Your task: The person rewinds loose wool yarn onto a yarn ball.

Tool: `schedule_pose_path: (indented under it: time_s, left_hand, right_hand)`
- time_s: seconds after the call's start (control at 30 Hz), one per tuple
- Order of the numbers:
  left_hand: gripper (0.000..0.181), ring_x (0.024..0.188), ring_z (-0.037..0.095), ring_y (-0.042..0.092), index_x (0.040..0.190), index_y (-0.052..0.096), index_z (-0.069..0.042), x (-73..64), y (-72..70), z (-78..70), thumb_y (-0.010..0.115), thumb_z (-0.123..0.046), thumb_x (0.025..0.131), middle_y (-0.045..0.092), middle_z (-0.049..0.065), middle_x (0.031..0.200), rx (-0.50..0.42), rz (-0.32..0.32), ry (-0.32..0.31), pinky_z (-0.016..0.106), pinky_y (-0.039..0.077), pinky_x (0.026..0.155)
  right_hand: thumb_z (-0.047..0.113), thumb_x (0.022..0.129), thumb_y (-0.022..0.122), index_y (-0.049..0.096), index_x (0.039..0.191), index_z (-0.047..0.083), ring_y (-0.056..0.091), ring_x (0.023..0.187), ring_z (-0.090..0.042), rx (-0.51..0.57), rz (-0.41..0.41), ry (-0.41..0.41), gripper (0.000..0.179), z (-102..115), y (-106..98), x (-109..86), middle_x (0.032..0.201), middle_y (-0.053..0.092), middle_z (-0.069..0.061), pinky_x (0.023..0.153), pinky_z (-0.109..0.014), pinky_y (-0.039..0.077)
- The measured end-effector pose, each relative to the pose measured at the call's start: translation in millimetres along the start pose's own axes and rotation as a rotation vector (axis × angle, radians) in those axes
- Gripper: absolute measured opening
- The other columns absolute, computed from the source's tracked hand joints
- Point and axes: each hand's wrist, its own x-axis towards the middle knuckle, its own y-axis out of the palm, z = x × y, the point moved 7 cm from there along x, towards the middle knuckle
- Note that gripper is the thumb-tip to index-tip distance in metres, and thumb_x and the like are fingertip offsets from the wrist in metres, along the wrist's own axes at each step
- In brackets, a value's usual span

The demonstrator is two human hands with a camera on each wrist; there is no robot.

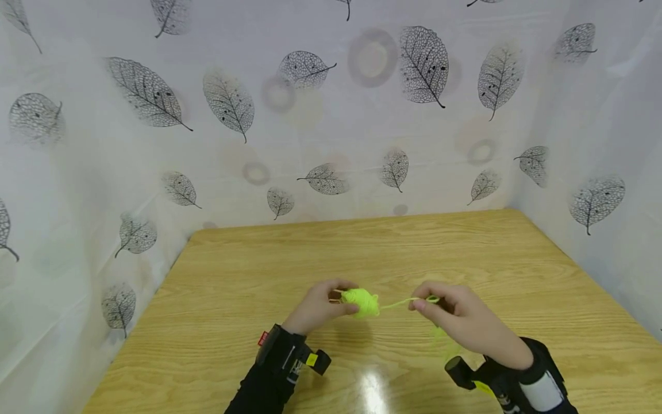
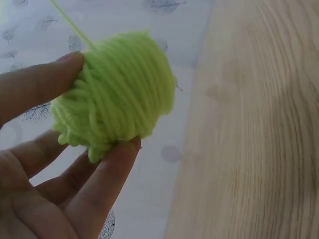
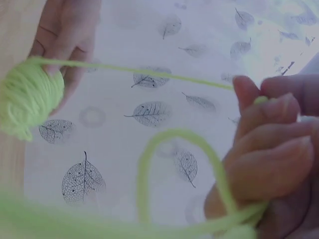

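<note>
Two hands are occupied: by the left hand (image 1: 316, 310), a yellow-green yarn ball (image 1: 363, 303) is pinched between thumb and fingers; by the right hand (image 1: 468, 316), at the ball's three o'clock, a taut strand (image 1: 397, 303) is pinched. Many turns are already wound, while loose yarn (image 3: 175, 133), toward the right hand's seven o'clock, apparently is left unwound above the wooden table (image 1: 258, 259).

Wooden tabletop (image 1: 258, 259), white backdrop sheet (image 1: 331, 129), dark leaf prints (image 1: 424, 64)

Black left cuff (image 1: 279, 345); red tag (image 1: 262, 338) at its left edge; black camera (image 1: 323, 364) with yellow sticker (image 1: 312, 360) to its right; well right of it, black right cuff (image 1: 543, 356), pale panel (image 1: 541, 392).
</note>
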Motion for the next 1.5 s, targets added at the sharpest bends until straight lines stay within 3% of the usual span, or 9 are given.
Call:
schedule_pose_path:
  time_s: [0.3, 0.5, 0.6, 0.7, 0.77, 0.93, 1.2, 1.33, 1.5]
  left_hand:
    - [0.038, 0.092, 0.016, 0.059, 0.12, 0.056, 0.003, -9.7, 24.1, -17.9, 0.064, -0.002, 0.084, 0.058, 0.011, 0.114, -0.236, 0.361, 0.078, 0.03, 0.052, 0.076]
    - [0.051, 0.093, 0.011, 0.057, 0.124, 0.042, 0.016, -19.8, 26.1, -36.9, 0.064, -0.009, 0.086, 0.059, -0.001, 0.109, -0.476, 0.528, 0.175, 0.023, 0.05, 0.077]
    - [0.053, 0.094, 0.01, 0.056, 0.125, 0.047, 0.008, -23.0, 23.2, -46.6, 0.066, -0.02, 0.085, 0.059, -0.003, 0.11, -0.596, 0.567, 0.259, 0.022, 0.049, 0.079]
    - [0.044, 0.096, 0.01, 0.055, 0.124, 0.056, -0.01, -24.9, 19.0, -52.8, 0.065, -0.027, 0.084, 0.059, -0.003, 0.113, -0.696, 0.561, 0.314, 0.022, 0.048, 0.082]
    - [0.038, 0.098, 0.01, 0.055, 0.122, 0.058, -0.021, -24.9, 15.2, -53.8, 0.063, -0.027, 0.085, 0.059, -0.004, 0.114, -0.759, 0.524, 0.324, 0.022, 0.047, 0.084]
    - [0.031, 0.102, 0.011, 0.054, 0.12, 0.057, -0.018, -22.6, 1.5, -54.8, 0.059, -0.02, 0.09, 0.058, -0.002, 0.116, -0.907, 0.346, 0.338, 0.023, 0.046, 0.088]
    - [0.022, 0.102, 0.013, 0.057, 0.112, 0.056, -0.013, -17.7, -21.3, -45.7, 0.052, -0.002, 0.092, 0.055, 0.004, 0.113, -1.063, -0.105, 0.226, 0.023, 0.044, 0.092]
    - [0.023, 0.101, 0.015, 0.057, 0.113, 0.053, -0.007, -15.3, -28.5, -37.0, 0.05, 0.003, 0.093, 0.054, 0.007, 0.112, -1.003, -0.301, 0.169, 0.024, 0.046, 0.091]
    - [0.033, 0.101, 0.017, 0.055, 0.12, 0.05, 0.001, -12.6, -35.2, -23.8, 0.058, -0.001, 0.089, 0.051, 0.009, 0.117, -0.804, -0.482, 0.107, 0.031, 0.043, 0.095]
  right_hand:
    - [0.004, 0.098, 0.044, 0.058, 0.091, -0.001, 0.034, 0.044, -0.017, 0.227, -0.275, 0.159, 0.016, -30.8, -24.2, 2.8, 0.055, 0.039, -0.003, 0.038, -0.035, 0.027]
    - [0.01, 0.098, 0.045, 0.058, 0.09, 0.002, 0.035, 0.044, -0.013, 0.289, -0.321, 0.219, 0.017, -54.1, -22.6, 6.5, 0.058, 0.04, 0.002, 0.039, -0.031, 0.028]
    - [0.011, 0.098, 0.045, 0.057, 0.092, -0.004, 0.035, 0.044, -0.01, 0.266, -0.308, 0.253, 0.02, -64.7, -16.5, 8.9, 0.058, 0.041, 0.004, 0.038, -0.029, 0.028]
    - [0.014, 0.098, 0.045, 0.057, 0.096, -0.007, 0.035, 0.043, -0.007, 0.223, -0.259, 0.298, 0.025, -75.4, -6.0, 11.1, 0.056, 0.041, 0.004, 0.037, -0.027, 0.029]
    - [0.017, 0.098, 0.046, 0.057, 0.101, -0.009, 0.034, 0.042, -0.006, 0.197, -0.213, 0.329, 0.029, -81.8, 2.8, 11.9, 0.054, 0.04, 0.004, 0.038, -0.024, 0.031]
    - [0.024, 0.098, 0.045, 0.061, 0.105, -0.002, 0.032, 0.04, -0.004, 0.165, -0.096, 0.374, 0.032, -92.0, 27.7, 13.9, 0.053, 0.039, 0.002, 0.04, -0.018, 0.032]
    - [0.018, 0.099, 0.043, 0.062, 0.097, 0.0, 0.032, 0.038, -0.003, 0.141, 0.088, 0.33, 0.026, -92.2, 64.9, 15.3, 0.059, 0.046, -0.001, 0.036, -0.016, 0.029]
    - [0.019, 0.099, 0.044, 0.063, 0.091, 0.002, 0.033, 0.04, -0.001, 0.071, 0.174, 0.295, 0.026, -85.4, 78.9, 14.5, 0.059, 0.047, 0.003, 0.039, -0.016, 0.029]
    - [0.02, 0.097, 0.048, 0.065, 0.091, 0.005, 0.034, 0.044, 0.001, -0.001, 0.257, 0.237, 0.024, -71.0, 90.4, 13.5, 0.058, 0.045, 0.01, 0.042, -0.014, 0.031]
